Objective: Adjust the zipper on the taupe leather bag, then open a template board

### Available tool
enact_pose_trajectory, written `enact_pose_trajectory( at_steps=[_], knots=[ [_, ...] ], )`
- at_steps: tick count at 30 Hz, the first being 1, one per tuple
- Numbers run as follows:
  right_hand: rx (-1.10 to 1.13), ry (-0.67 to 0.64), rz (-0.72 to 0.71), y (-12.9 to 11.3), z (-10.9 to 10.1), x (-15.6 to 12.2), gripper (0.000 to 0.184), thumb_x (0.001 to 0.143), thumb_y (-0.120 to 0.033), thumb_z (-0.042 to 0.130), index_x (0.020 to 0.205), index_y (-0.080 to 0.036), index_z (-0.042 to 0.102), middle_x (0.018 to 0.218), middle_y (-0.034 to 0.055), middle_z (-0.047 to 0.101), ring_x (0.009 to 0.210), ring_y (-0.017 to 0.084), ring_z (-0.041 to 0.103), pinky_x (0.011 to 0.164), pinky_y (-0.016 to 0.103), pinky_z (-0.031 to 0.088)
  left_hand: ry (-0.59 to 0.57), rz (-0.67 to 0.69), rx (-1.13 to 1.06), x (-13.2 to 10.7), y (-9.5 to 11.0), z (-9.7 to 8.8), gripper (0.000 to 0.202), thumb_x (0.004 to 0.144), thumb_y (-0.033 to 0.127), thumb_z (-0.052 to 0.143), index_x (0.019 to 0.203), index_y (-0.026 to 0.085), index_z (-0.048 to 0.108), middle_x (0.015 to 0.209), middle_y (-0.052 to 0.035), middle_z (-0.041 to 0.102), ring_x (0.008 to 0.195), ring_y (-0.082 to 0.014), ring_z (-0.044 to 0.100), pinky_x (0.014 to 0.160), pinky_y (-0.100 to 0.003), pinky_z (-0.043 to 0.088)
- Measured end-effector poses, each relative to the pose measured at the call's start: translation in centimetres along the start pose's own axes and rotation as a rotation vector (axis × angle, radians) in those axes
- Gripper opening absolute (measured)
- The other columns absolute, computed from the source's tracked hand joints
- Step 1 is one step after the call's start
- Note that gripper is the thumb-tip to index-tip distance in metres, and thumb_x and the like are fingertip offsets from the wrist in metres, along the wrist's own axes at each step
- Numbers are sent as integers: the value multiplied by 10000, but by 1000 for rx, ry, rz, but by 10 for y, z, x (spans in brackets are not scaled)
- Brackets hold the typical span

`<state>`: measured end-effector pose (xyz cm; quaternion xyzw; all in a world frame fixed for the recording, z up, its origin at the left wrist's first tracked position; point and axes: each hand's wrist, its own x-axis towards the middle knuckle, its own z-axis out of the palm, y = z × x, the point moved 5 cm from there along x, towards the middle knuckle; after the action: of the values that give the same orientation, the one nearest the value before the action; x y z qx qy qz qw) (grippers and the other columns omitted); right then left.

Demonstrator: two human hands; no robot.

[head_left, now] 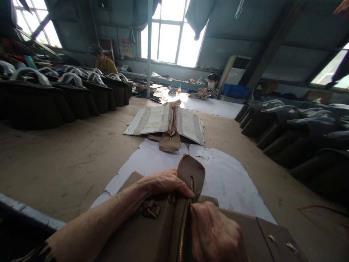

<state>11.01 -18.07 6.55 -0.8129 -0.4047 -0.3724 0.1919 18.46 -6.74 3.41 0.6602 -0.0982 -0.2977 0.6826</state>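
Note:
My hands work at a tan leather handbag (pixel 136 233) lying on the table close to me. My left hand (pixel 166 183) grips the raised leather tab (pixel 192 173) at the end of the bag's gold zipper (pixel 185 222). My right hand (pixel 214 233) closes on the bag beside the zipper, and its fingers hide the zipper's upper part. A brass buckle (pixel 151 209) sits on a strap left of the zipper. Farther up the table lies an opened bag lining with white panels (pixel 163 120), with a small tan pouch (pixel 169 142) at its near edge.
A torn white paper sheet (pixel 231 189) covers the scarred tan tabletop (pixel 60 163). Rows of dark bags (pixel 40 103) (pixel 300 134) stand on both sides. Two seated co-workers (pixel 105 62) (pixel 211 87) are at the back, near a blue crate (pixel 236 91).

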Motion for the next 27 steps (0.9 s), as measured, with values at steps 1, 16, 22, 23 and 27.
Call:
enact_pose_trajectory(
  at_steps=[1, 16, 22, 23, 27],
  knots=[
    [-9, 7, -7, 2, 0, 1, 252, 834, -40, 356, 656, -155, 492, 599, 15, 403, 516, 141, 383, 512, 301, 242, -1, -3, -10, 0, -1, 0, 184, 554, 197, 685, 623, 136, 526, 574, 48, 487, 486, -57, 392, 450, -171, 323],
    [69, -88, -37, 7, 3, -1, 229, 845, -41, 363, 678, -163, 462, 603, 4, 419, 513, 124, 408, 498, 264, 268, 194, 24, 13, 4, -11, -15, 253, 622, 371, 622, 608, 141, 517, 549, 41, 464, 498, -90, 370, 460, -228, 286],
    [53, -157, 0, 34, 7, 10, 227, 883, -91, 396, 680, -157, 474, 621, 5, 458, 516, 109, 441, 497, 236, 317, 196, 81, 98, 2, -6, -15, 291, 661, 365, 592, 521, 145, 463, 520, 44, 392, 505, -82, 312, 461, -235, 254],
    [48, -141, 3, 31, 5, 9, 236, 884, -83, 397, 674, -160, 473, 611, 1, 447, 511, 109, 432, 499, 237, 316, 194, 74, 90, 1, -6, -15, 291, 662, 367, 590, 525, 146, 459, 521, 43, 395, 498, -81, 315, 456, -233, 259],
    [11, -53, 12, 17, -6, 4, 196, 877, -75, 444, 710, -153, 510, 600, -3, 449, 531, 112, 444, 515, 245, 312, 62, -19, -38, -3, -10, -10, 200, 608, 302, 640, 667, 138, 543, 583, 22, 507, 489, -91, 419, 464, -223, 335]
  ],
)
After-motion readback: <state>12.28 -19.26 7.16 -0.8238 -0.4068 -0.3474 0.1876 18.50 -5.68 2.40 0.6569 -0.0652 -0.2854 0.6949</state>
